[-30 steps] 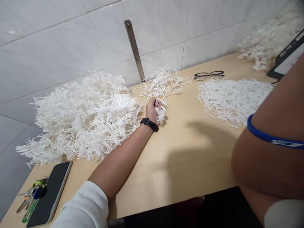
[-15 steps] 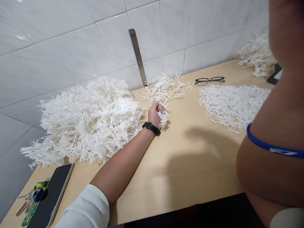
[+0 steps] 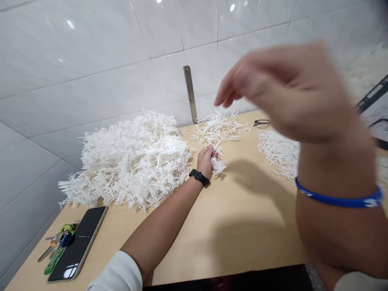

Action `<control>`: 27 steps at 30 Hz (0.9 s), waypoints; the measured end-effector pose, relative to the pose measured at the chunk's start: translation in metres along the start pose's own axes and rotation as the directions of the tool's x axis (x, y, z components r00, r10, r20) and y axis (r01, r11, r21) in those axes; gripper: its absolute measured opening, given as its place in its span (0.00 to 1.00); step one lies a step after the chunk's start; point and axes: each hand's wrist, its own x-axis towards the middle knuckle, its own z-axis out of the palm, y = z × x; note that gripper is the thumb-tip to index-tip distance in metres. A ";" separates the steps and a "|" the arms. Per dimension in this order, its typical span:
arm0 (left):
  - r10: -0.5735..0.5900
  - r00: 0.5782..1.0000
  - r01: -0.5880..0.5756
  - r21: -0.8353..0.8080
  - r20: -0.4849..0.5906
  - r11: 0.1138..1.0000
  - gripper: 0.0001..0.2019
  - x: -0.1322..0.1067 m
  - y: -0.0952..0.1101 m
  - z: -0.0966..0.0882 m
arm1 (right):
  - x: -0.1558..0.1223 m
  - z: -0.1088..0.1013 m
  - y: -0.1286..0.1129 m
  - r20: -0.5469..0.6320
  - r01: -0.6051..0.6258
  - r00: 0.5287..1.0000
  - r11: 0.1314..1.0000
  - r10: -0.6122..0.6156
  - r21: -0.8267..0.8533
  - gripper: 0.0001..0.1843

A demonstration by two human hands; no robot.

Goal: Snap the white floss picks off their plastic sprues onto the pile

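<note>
My left hand [image 3: 206,158] rests on the wooden table [image 3: 236,226], fingers closed round a small bunch of white plastic sprigs [image 3: 217,165]. A black band sits on that wrist. Just behind it lies a loose cluster of white sprigs [image 3: 218,127]. My right hand [image 3: 281,87] is raised close to the camera, blurred by motion, fingers loosely curled and pointing left; nothing shows in it. A blue wristband [image 3: 336,199] circles that wrist.
A big heap of white sprigs [image 3: 133,155] lies at the left, a flatter pile [image 3: 277,151] at the right. Glasses [image 3: 262,123] lie near the tiled wall. A phone [image 3: 79,242] and keys [image 3: 56,246] sit at the near left edge. A metal bracket [image 3: 190,93] stands on the wall.
My right arm has swung up in front of the camera, so the hand now shows. The view has tilted upward. My left hand keeps its grip on the sprigs.
</note>
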 end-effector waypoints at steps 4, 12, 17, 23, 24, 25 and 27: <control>0.041 0.999 -0.039 0.217 -0.005 0.975 0.16 0.001 -0.004 -0.005 | -0.007 0.020 0.063 0.050 0.060 0.998 0.934 -0.045 -0.352 0.16; 0.029 0.998 -0.051 0.429 0.057 0.902 0.12 -0.002 0.001 -0.003 | -0.076 0.016 0.204 -0.031 -0.329 0.943 0.919 0.330 -0.218 0.16; -0.047 0.999 0.045 0.380 -0.003 0.924 0.12 -0.004 0.003 -0.003 | -0.075 0.012 0.201 0.100 -0.404 0.906 0.910 0.412 -0.089 0.20; 0.070 0.998 -0.067 0.399 0.006 0.915 0.11 -0.005 0.003 0.000 | -0.078 -0.005 0.192 0.224 -0.480 0.857 0.877 0.464 0.021 0.28; 0.081 0.997 -0.073 0.404 -0.003 0.912 0.11 -0.005 0.002 0.001 | -0.079 -0.008 0.190 0.271 -0.487 0.841 0.873 0.468 0.003 0.26; 0.086 0.996 -0.075 0.413 -0.010 0.908 0.10 -0.004 0.000 0.002 | -0.079 -0.011 0.189 0.321 -0.492 0.821 0.870 0.473 -0.022 0.24; 0.077 0.997 -0.062 0.406 -0.021 0.912 0.09 -0.003 -0.003 0.003 | -0.080 -0.014 0.189 0.381 -0.498 0.788 0.865 0.483 -0.066 0.20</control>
